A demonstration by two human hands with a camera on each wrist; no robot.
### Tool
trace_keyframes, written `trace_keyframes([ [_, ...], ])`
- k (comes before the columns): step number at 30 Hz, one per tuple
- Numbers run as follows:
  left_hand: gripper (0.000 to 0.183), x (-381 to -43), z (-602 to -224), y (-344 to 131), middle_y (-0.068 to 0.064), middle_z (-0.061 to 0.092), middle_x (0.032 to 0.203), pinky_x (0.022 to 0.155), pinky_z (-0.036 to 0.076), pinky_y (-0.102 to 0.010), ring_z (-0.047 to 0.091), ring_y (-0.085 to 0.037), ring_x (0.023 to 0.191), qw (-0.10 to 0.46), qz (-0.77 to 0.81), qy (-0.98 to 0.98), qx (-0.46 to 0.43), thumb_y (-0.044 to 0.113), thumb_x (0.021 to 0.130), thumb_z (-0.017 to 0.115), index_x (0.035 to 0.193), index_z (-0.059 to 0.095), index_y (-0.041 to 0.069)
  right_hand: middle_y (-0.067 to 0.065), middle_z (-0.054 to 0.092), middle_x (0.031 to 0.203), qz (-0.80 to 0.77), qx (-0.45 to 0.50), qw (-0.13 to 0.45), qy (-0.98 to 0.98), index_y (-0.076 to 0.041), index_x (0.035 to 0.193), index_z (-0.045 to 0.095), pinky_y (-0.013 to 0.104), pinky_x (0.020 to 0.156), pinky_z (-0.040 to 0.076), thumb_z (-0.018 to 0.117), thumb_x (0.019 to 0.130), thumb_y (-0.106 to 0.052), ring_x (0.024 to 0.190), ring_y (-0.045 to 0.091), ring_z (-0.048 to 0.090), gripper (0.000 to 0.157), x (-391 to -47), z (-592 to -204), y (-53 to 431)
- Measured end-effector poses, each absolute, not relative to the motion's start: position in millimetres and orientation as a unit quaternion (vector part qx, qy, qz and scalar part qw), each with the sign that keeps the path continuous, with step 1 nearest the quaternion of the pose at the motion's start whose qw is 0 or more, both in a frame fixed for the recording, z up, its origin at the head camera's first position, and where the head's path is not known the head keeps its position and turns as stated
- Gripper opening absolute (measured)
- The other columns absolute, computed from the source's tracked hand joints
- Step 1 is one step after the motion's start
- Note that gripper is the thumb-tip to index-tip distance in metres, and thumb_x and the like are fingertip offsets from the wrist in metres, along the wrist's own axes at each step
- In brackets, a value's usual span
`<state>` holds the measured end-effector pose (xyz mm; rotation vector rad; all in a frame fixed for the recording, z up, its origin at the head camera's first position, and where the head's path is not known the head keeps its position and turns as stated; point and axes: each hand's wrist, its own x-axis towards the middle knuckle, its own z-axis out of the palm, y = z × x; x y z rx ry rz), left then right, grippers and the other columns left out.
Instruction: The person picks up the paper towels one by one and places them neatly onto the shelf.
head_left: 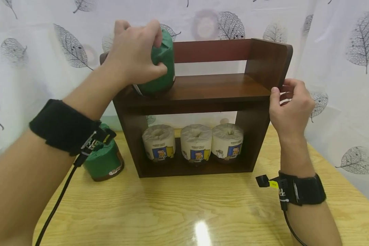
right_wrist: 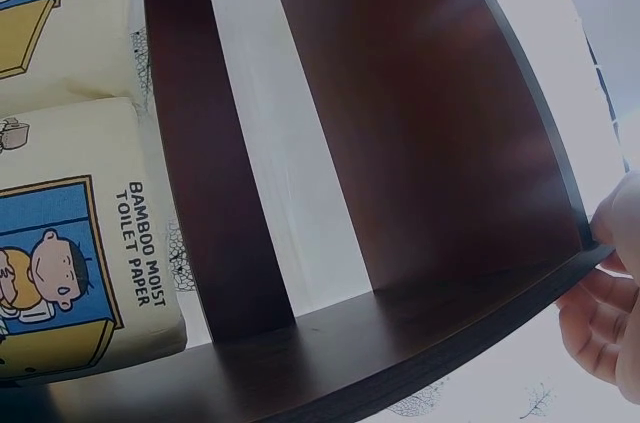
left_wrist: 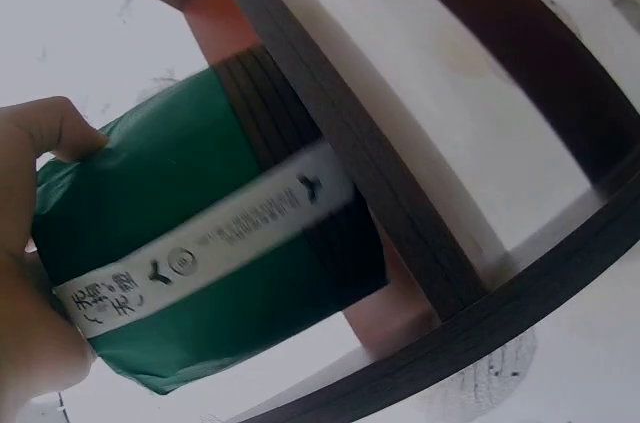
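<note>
Across the near part of the table (head_left: 172,212) a glare spot (head_left: 202,233) shines on the pale wood grain. The forearms reach in over it, each wearing a black wrist strap (head_left: 63,126) with a small camera (head_left: 282,188) and a cable (head_left: 58,201).

Farther in, towards the table's left edge, a green roll (head_left: 104,162) stands upright, just outside the shelf's lower left corner and partly behind the left forearm. The dark wooden shelf (head_left: 215,87) stands on the table beyond the bare near part. Along its bottom level are three cream rolls (head_left: 196,143), printed with a cartoon figure; the left one stands a little apart, the middle and right ones close together.

Above, at the left end of the upper board, the left hand grasps the held green roll (head_left: 163,80), thumb and fingers spread around it; the roll is over the board's front edge, and I cannot tell whether its base touches the wood. The right hand (head_left: 292,106) clasps the front edge of the right side panel (head_left: 269,63), thumb in front.

Behind everything hangs a white curtain (head_left: 326,37) printed with leaf skeletons.
</note>
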<state>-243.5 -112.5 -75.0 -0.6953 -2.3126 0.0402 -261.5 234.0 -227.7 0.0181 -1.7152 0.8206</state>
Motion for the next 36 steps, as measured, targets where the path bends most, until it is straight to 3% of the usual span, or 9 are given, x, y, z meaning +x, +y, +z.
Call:
trace_keyframes([
  [17, 0.042, -287, -61, -105, -0.012, 0.05, 0.098, 0.094, 0.018, -0.054, 0.045, -0.032, 0.094, 0.26, 0.005, -0.947, -0.19, 0.034, 0.082, 0.049, 0.112, 0.038, 0.007, 0.003, 0.066, 0.093, 0.347, 0.003, 0.586, -0.732, -0.006, 0.103, 0.062, 0.013, 0.06, 0.041, 0.055, 0.085, -0.033, 0.066, -0.002, 0.051, 0.033, -259, -226, 237],
  [25, 0.056, -296, -56, -105, -0.016, 0.051, 0.11, 0.099, 0.016, -0.057, 0.045, -0.033, 0.102, 0.177, -0.004, -0.973, -0.149, 0.034, 0.085, 0.048, 0.13, 0.029, 0.006, 0.002, 0.067, 0.091, 0.355, 0.01, 0.589, -0.726, -0.007, 0.102, 0.062, 0.013, 0.06, 0.041, 0.056, 0.084, -0.031, 0.065, -0.002, 0.052, 0.031, -259, -228, 236],
  [31, 0.057, -295, -59, -109, -0.018, 0.049, 0.108, 0.093, 0.031, -0.052, 0.045, -0.035, 0.1, 0.18, -0.005, -0.971, -0.156, 0.04, 0.089, 0.043, 0.13, 0.027, 0.003, 0.003, 0.066, 0.092, 0.354, 0.017, 0.586, -0.729, -0.007, 0.103, 0.062, 0.013, 0.06, 0.041, 0.055, 0.085, -0.032, 0.066, -0.001, 0.053, 0.031, -259, -227, 232],
  [34, 0.053, -293, -63, -110, -0.019, 0.047, 0.105, 0.083, 0.045, -0.046, 0.047, -0.034, 0.094, 0.197, 0.004, -0.966, -0.167, 0.04, 0.091, 0.039, 0.127, 0.029, 0.001, 0.004, 0.066, 0.091, 0.354, 0.017, 0.588, -0.727, -0.007, 0.103, 0.062, 0.013, 0.06, 0.042, 0.055, 0.085, -0.032, 0.066, -0.001, 0.053, 0.031, -258, -227, 231],
  [36, 0.052, -291, -64, -110, -0.019, 0.045, 0.106, 0.078, 0.049, -0.044, 0.047, -0.033, 0.093, 0.212, 0.014, -0.962, -0.173, 0.039, 0.092, 0.038, 0.126, 0.03, 0.0, 0.004, 0.066, 0.091, 0.357, 0.018, 0.588, -0.726, -0.007, 0.102, 0.062, 0.013, 0.06, 0.042, 0.055, 0.085, -0.031, 0.065, -0.001, 0.053, 0.031, -258, -227, 231],
])
